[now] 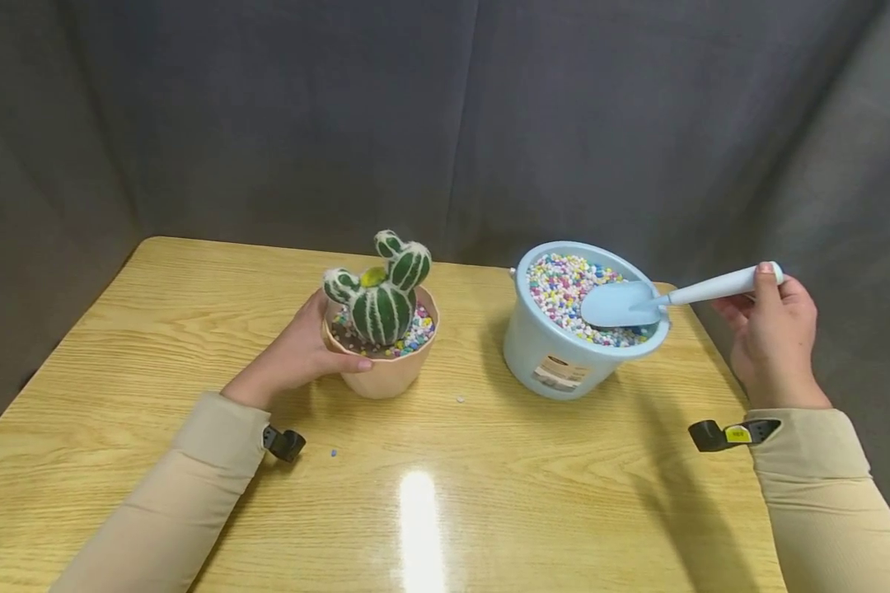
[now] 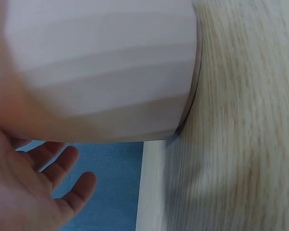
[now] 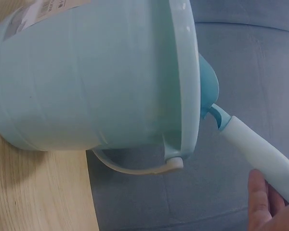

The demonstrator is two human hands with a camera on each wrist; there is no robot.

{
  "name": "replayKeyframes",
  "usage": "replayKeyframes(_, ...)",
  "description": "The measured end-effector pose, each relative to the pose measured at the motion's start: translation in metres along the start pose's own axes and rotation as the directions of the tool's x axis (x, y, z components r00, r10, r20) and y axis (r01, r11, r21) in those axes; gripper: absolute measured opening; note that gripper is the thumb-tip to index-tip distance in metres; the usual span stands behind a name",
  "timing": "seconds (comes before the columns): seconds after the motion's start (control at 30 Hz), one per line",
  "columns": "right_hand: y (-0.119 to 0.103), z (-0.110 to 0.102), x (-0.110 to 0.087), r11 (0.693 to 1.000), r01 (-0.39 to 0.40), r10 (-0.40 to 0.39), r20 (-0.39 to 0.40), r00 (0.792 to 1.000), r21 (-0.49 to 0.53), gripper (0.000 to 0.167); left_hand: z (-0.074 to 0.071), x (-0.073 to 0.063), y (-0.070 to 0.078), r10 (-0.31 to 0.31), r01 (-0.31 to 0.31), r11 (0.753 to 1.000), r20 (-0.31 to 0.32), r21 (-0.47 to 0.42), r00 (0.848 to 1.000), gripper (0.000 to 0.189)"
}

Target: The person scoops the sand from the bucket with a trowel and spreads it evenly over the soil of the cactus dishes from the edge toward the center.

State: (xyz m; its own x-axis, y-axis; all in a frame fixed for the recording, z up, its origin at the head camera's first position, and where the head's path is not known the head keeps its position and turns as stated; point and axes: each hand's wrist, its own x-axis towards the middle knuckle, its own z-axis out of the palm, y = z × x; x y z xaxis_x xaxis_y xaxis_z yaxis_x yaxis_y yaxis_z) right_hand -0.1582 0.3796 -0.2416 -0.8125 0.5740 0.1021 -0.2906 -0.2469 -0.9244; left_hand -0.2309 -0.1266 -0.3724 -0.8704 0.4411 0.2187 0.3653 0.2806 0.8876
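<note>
Pale-blue plastic scoop (image 1: 623,305), pinched near handle end in right grip (image 1: 775,333); pointing leftward along long axis, blade-first over beads (image 1: 556,284) in bucket (image 1: 526,342). Bucket on worktop (image 1: 534,494), nearer right grip; left of it, apart, peach flowerpot (image 1: 386,379) clasped round one side by left grip (image 1: 292,362).

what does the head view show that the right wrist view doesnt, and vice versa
Only the head view shows the cactus, its peach pot, the left hand gripping that pot, and the multicolored pellets in the bucket.

Only the right wrist view shows the curved arm of the bucket handle.

Both show the light blue bucket, the scoop, the right hand holding it, and the wooden table.
</note>
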Motion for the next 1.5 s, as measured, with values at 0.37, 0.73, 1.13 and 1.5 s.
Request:
replayKeyframes(0.37,0.003,0.001,-0.004,0.998,0.006,-0.001,0.077,0.997,-0.066,0.023,0.000,0.001,0.006,-0.015,0.017,0.996,-0.018,0.089,1.000,0.109)
replayKeyframes(0.73,0.008,0.000,-0.006,0.994,-0.021,0.032,0.102,0.994,-0.105,0.027,0.000,-0.002,0.008,-0.067,0.067,0.991,-0.004,0.118,0.998,0.110)
replayKeyframes(1.13,0.016,0.003,-0.014,0.994,-0.029,0.042,0.116,0.992,-0.110,0.027,0.000,-0.005,0.011,-0.108,0.105,0.980,0.007,0.168,0.994,0.116)
replayKeyframes(1.5,0.032,0.019,-0.034,0.988,-0.065,0.071,0.037,0.997,-0.140,0.019,0.000,-0.005,0.011,-0.065,0.063,0.988,0.011,0.140,0.998,0.113)
